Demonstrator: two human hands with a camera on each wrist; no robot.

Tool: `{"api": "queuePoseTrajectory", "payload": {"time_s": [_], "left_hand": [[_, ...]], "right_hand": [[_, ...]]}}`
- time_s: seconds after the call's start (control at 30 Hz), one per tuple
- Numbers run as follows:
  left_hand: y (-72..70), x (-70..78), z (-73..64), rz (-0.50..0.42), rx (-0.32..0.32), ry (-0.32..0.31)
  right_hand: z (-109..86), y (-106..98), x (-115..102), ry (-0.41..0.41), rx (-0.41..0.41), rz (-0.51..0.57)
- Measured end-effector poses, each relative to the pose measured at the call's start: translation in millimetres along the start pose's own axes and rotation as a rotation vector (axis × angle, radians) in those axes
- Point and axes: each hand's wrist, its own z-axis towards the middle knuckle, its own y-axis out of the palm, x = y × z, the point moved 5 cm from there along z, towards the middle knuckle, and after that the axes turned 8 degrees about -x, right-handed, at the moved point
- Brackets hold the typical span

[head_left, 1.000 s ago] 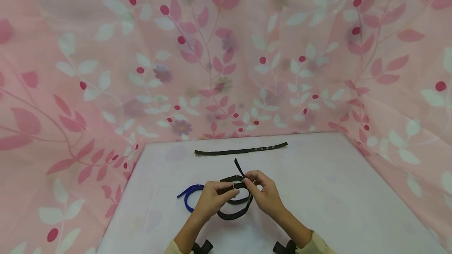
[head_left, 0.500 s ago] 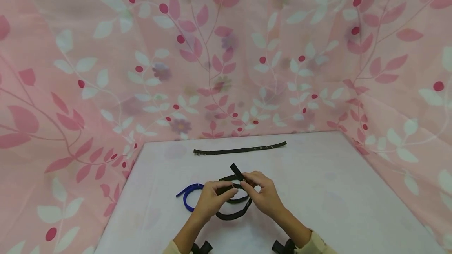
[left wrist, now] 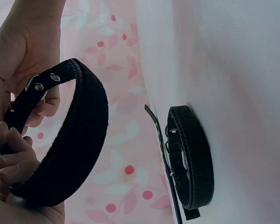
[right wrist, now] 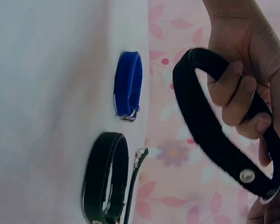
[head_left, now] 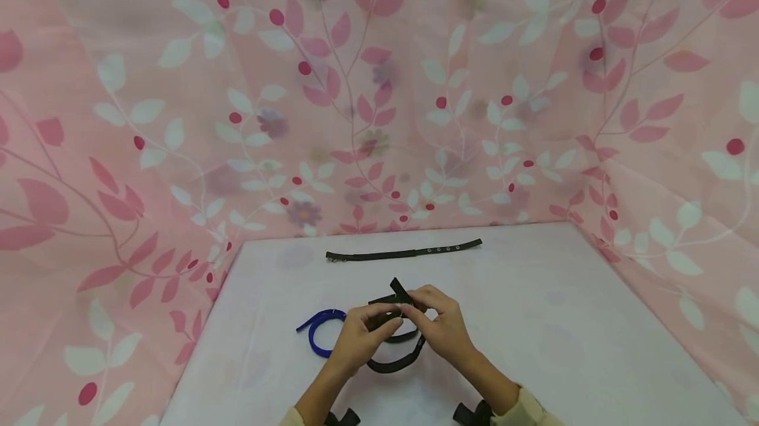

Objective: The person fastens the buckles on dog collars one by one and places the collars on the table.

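Both hands hold a black dog collar [left wrist: 91,135] in a loop, raised off the table, with metal eyelets and a buckle. My left hand [head_left: 358,340] curls its fingers round the band, as the right wrist view shows. My right hand [head_left: 441,327] pinches the strap close to the buckle. The fingertips of both hands meet at this spot, and the strap's free end [head_left: 400,289] sticks up above them. In the right wrist view the buckle sits partly cut off at the frame edge. Behind the hands, a dark green collar [right wrist: 100,177] stands buckled in a ring on the table.
A blue buckled collar [head_left: 314,347] lies left of the green one, partly behind my left hand. Farther back, a dark collar [head_left: 379,255] with eyelets lies stretched out flat. Pink floral cloth [head_left: 356,83] hangs behind the white table [head_left: 534,320].
The strap's free end has turned from edge-on to showing its flat face and sits lower. The left fingertips have moved slightly right, against the right ones. The collars on the table stay put.
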Motion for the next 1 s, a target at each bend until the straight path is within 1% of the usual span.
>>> {"api": "queuePoseTrajectory", "payload": {"time_s": [0.07, 0.13, 0.23, 0.37, 0.47, 0.6, 0.67, 0.73, 0.83, 0.9, 1.0], "left_hand": [[1.0, 1.2, 0.8, 0.031, -0.007, 0.010], [2.3, 2.0, 1.3, 0.064, -0.018, 0.023], [3.8, 1.9, 1.5, 0.096, -0.032, 0.031], [6.0, 0.0, 1.2, 0.087, -0.047, 0.039], [7.2, -2.3, 0.1, 0.063, -0.055, 0.033], [7.1, -4.3, -1.8, 0.047, -0.037, 0.034], [6.6, -4.4, -2.8, 0.036, -0.019, 0.058], [6.1, -3.4, -3.1, 0.017, 0.000, 0.072], [5.6, -0.9, -2.7, 0.010, 0.028, 0.068], [5.9, -0.3, -1.9, 0.018, 0.041, 0.048], [6.9, -0.1, -1.7, 0.027, 0.047, 0.030]], "right_hand": [[1.3, 1.9, -0.4, 0.019, -0.008, 0.015], [2.2, 4.1, -2.0, 0.016, -0.015, 0.028], [2.5, 6.6, -4.1, -0.014, -0.013, 0.034], [1.7, 6.4, -3.5, -0.029, -0.002, 0.023], [-0.3, 4.9, -1.2, -0.012, 0.014, 0.023], [-4.1, 3.3, 3.0, 0.028, 0.055, 0.043], [-7.5, 4.2, 12.2, 0.053, 0.075, 0.067], [-9.0, 4.2, 17.0, 0.086, 0.098, 0.089], [-8.4, 2.5, 14.6, 0.107, 0.117, 0.099], [-5.5, 0.1, 5.0, 0.115, 0.123, 0.084], [-3.8, -1.3, -1.4, 0.117, 0.121, 0.063]]}}
